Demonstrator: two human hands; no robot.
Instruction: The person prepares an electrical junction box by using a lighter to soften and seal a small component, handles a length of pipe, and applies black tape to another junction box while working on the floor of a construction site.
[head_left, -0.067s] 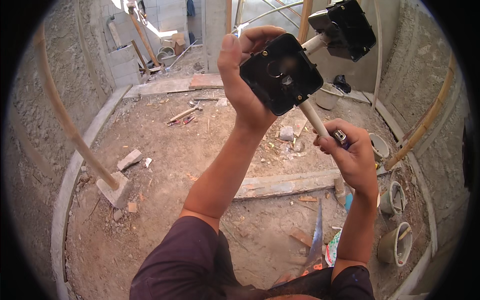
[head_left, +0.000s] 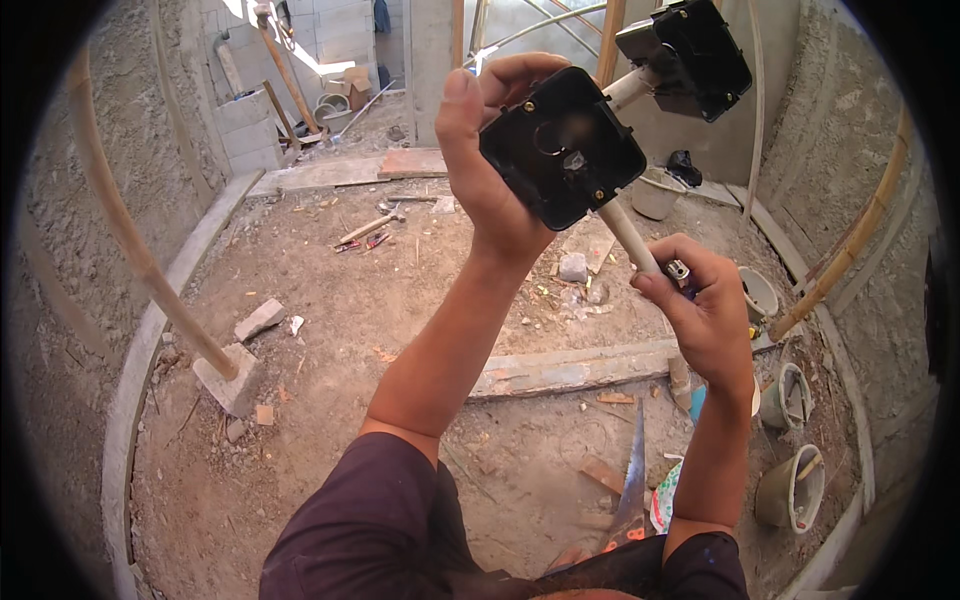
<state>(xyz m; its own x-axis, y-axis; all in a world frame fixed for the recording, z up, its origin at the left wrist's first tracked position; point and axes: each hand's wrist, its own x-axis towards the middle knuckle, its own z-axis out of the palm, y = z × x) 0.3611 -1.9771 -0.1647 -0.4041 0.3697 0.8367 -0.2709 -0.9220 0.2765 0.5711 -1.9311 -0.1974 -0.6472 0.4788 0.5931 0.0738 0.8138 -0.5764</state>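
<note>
Surface: bare dirt floor (head_left: 330, 290), brown, crumbly, strewn with chips and rubble. Rough, lumpy walls rise at 9 o'clock (head_left: 60, 300) and 3 o'clock (head_left: 900, 320); a grey block wall (head_left: 340, 45) stands at 11. Directions taken from the middle of the view.

Floor items: claw hammer (head_left: 368, 228), wooden handle, at 10; broken brick (head_left: 260, 320) at 9; a wooden pole (head_left: 150, 265), slightly crooked, its foot at a pale block (head_left: 225, 385) between 8 and 9. A straight, mortar-crusted beam (head_left: 580, 370) lies at 4. Handsaw (head_left: 634, 480), tapered metal blade, orange toward the handle, between 4 and 5. Round, dirty bucket (head_left: 775, 495) at 4; another bucket (head_left: 657, 198) at 2.

In hand: front black box (head_left: 560, 185), square, smooth, plastic-looking, with small brass-coloured inserts and notched edges, at 1 o'clock. Rear black box (head_left: 705, 60), similar, between 1 and 2, joined to a pale cylindrical tube (head_left: 630, 240).

Left hand (head_left: 492, 195), at 12: fingers curled round the front box's far side, holding it. Right hand (head_left: 708, 310), at 3: fingers narrow, gripping the tube's lower end plus a small metal-topped object (head_left: 679, 272), kind unclear.
</note>
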